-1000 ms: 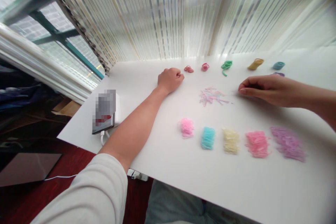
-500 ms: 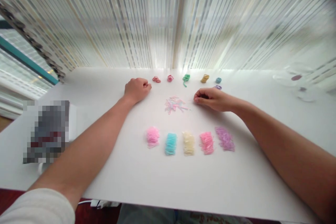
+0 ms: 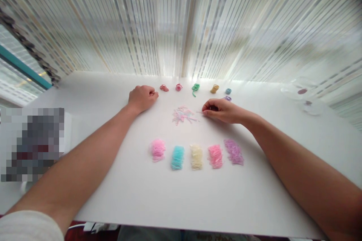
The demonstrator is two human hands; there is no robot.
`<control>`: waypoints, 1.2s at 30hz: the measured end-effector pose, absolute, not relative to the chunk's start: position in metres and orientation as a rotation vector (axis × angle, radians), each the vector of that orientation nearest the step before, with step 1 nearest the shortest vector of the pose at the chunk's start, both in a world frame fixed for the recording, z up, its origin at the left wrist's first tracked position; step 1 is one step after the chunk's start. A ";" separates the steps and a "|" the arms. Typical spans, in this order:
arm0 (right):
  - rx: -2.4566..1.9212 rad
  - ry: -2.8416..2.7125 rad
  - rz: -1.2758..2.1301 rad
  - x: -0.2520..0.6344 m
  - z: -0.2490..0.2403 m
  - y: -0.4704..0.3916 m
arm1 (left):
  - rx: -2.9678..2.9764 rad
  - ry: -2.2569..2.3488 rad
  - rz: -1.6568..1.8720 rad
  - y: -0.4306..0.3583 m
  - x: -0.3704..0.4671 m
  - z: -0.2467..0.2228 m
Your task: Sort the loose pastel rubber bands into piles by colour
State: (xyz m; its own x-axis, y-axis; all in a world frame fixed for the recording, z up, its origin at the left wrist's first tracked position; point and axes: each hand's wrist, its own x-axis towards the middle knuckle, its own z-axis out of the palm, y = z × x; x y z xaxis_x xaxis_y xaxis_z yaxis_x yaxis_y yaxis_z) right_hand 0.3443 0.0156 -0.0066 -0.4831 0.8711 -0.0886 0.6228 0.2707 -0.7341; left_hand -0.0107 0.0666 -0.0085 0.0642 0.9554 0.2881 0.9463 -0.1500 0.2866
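My left hand (image 3: 143,98) rests on the white table as a closed fist, with nothing visible in it. In a pinch, my right hand (image 3: 222,110) has a thin pale strip (image 3: 199,112) at its fingertips, too small to make out well. Just left of those fingertips lies a loose pile of pale pink, lilac and whitish strips (image 3: 183,115). Nearer to me is a row of bundled small strips: light pink (image 3: 157,150), turquoise (image 3: 177,157), cream (image 3: 196,157), bright pink (image 3: 215,156) and purple (image 3: 233,151).
Along the back lie small coiled bands: red (image 3: 164,87), pink (image 3: 178,87), green (image 3: 195,88), yellow (image 3: 214,89), blue (image 3: 228,91) and purple (image 3: 227,98), partly behind my right hand. Clear plastic (image 3: 304,90) stands back right. A blurred-out object (image 3: 39,139) is at left. A striped curtain (image 3: 175,22) hangs behind.
The whole view has shifted, so the table's things appear further left. My right hand keeps its pinch beside the loose pile, and my left fist stays resting in place.
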 end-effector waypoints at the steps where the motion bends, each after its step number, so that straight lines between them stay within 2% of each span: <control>1: -1.359 -2.209 1.050 0.344 -0.007 0.016 | 2.279 2.035 0.644 0.066 -0.011 -0.008; 36: -1.364 -2.271 0.847 0.343 -0.012 0.018 | 2.299 2.075 0.606 0.069 -0.011 -0.009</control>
